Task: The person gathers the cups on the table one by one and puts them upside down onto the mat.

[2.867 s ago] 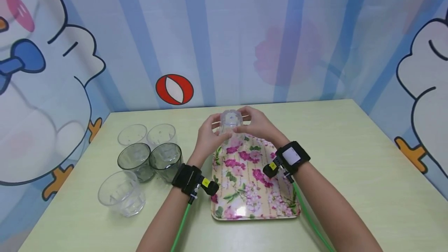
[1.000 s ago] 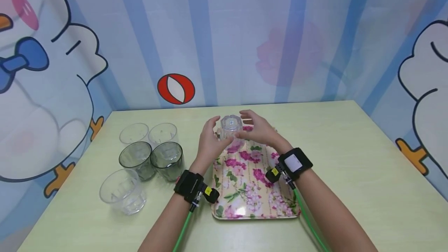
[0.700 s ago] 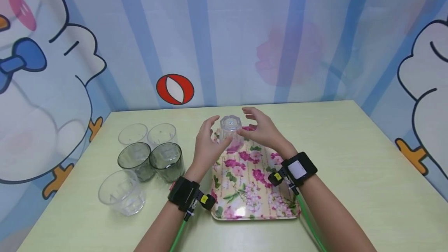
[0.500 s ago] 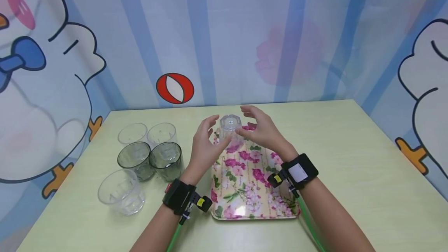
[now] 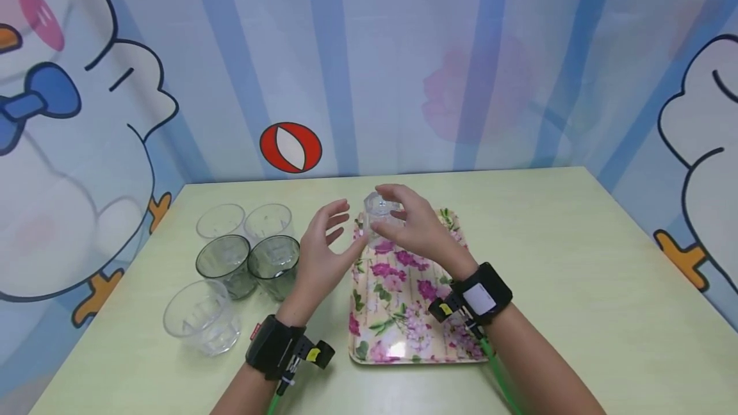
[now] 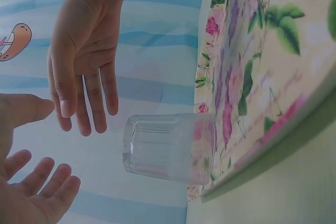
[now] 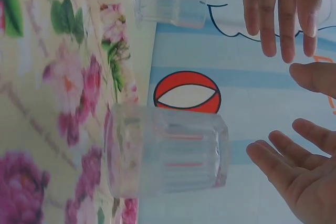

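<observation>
A clear drinking glass (image 5: 373, 212) stands upside down at the far left corner of a flowered tray (image 5: 398, 328). Both wrist views show the glass (image 6: 163, 145) with its mouth on the tray and no finger touching it. My right hand (image 5: 416, 229) overlaps part of the glass in the head view, fingers loosely bent and nothing in them. My left hand (image 5: 323, 256) hovers left of the tray, fingers spread and holding nothing. In the right wrist view, the glass (image 7: 168, 150) is apart from both hands.
Left of the tray stand two dark tinted glasses (image 5: 274, 264), mouths up. Behind them are two clear glasses (image 5: 268, 226); another clear glass (image 5: 203, 320) is nearer the front. A printed curtain (image 5: 392, 69) hangs behind the table (image 5: 576, 287). Green cables trail from both wrists.
Both hands held the upside-down glass at first; now it stands released on the tray. My left hand has drawn back leftward. Lately my right hand has shifted left, across the glass in view.
</observation>
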Motion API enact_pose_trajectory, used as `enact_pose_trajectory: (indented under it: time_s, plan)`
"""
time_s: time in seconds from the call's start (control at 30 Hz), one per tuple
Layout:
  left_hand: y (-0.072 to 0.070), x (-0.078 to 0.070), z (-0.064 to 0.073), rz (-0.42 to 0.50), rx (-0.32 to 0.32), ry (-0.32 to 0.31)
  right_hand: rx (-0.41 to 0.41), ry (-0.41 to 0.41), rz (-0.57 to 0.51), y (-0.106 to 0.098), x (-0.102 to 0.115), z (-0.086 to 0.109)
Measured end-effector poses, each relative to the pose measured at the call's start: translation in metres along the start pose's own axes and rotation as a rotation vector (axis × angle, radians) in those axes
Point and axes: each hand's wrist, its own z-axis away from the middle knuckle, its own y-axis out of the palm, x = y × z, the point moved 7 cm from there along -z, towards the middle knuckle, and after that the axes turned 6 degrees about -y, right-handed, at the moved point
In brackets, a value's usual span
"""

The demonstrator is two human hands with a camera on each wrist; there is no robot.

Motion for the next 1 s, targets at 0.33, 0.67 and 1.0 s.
enact_pose_trajectory:
  time_s: [0.33,0.67,1.0]
  plan:
    - [-0.015,0.005,0.008,-0.032,-0.023,-0.045,0.028,-0.021,-0.034,0.023,0.012,-0.004]
    - [-0.029,0.018,0.02,-0.011,-0.047,-0.102,0.098,-0.028,-0.04,0.052,0.02,-0.007]
    - [-0.052,0.026,0.035,-0.095,-0.176,-0.045,0.18,0.041,-0.046,0.077,0.022,-0.009]
